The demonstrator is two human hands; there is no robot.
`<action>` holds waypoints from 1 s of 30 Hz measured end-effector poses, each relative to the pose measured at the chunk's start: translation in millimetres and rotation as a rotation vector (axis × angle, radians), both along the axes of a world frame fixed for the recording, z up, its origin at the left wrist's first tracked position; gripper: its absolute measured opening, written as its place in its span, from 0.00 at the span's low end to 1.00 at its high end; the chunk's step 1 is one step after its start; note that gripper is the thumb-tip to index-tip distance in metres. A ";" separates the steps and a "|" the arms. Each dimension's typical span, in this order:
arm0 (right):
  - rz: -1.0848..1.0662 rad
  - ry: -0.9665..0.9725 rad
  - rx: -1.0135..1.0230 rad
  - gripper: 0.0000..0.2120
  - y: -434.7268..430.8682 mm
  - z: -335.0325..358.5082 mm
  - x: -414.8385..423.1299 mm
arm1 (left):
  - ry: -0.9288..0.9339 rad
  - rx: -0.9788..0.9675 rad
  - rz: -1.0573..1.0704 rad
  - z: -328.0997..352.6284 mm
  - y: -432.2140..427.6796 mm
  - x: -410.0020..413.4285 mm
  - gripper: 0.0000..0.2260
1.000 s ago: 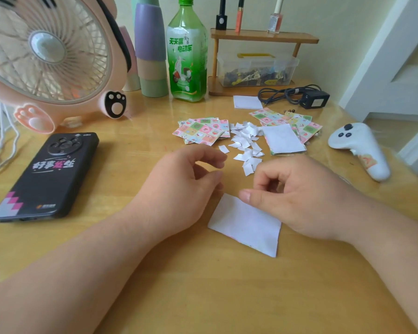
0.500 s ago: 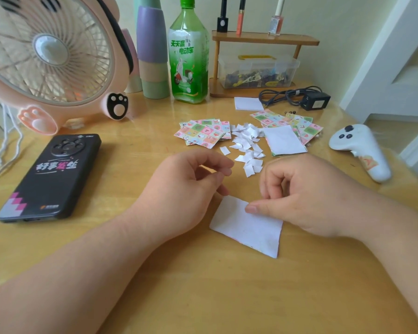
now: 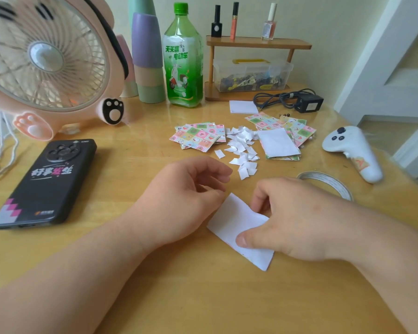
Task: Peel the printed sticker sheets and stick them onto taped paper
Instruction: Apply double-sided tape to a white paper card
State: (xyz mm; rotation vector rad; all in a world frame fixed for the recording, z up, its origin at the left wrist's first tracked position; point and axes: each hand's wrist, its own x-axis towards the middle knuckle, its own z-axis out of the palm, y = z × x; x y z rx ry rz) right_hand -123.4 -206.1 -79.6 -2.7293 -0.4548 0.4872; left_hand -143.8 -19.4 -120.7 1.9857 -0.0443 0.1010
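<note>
A small white paper [image 3: 227,220] lies face down on the wooden table [image 3: 179,297] in front of me. My right hand [image 3: 297,218] holds it: the thumb presses its near part and the curled fingers hook over its far right edge. My left hand [image 3: 184,196] sits just left of the paper with fingers curled and thumb near the index tip; nothing shows between them. Printed sticker sheets lie in a left pile [image 3: 198,137] and a right pile [image 3: 299,128] topped by a white sheet [image 3: 278,144]. White peeled scraps [image 3: 241,150] lie between the piles.
A tape roll [image 3: 328,183] lies right of my right hand, a white controller [image 3: 352,150] beyond it. A black phone [image 3: 46,182] lies at left, in front of a pink fan [image 3: 44,61]. At the back stand stacked cups [image 3: 147,56], a green bottle [image 3: 182,61], a shelf with a clear box [image 3: 251,73], and a charger [image 3: 308,103].
My right hand has slid toward me along the paper, its thumb now on the near part, uncovering the tape roll behind it. My left hand has barely moved.
</note>
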 end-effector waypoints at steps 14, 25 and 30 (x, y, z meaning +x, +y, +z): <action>-0.170 0.152 0.964 0.13 -9.9 -2.1 21.7 | -0.003 -0.477 0.033 0.6 4.4 1.9 0.21; -0.350 0.292 1.171 0.05 13.0 -18.0 -1.2 | 0.009 -0.719 0.097 -1.2 -9.0 -7.1 0.25; -0.400 0.311 1.154 0.05 7.5 -11.7 1.5 | 0.029 -0.741 0.011 -1.5 -12.7 -9.5 0.24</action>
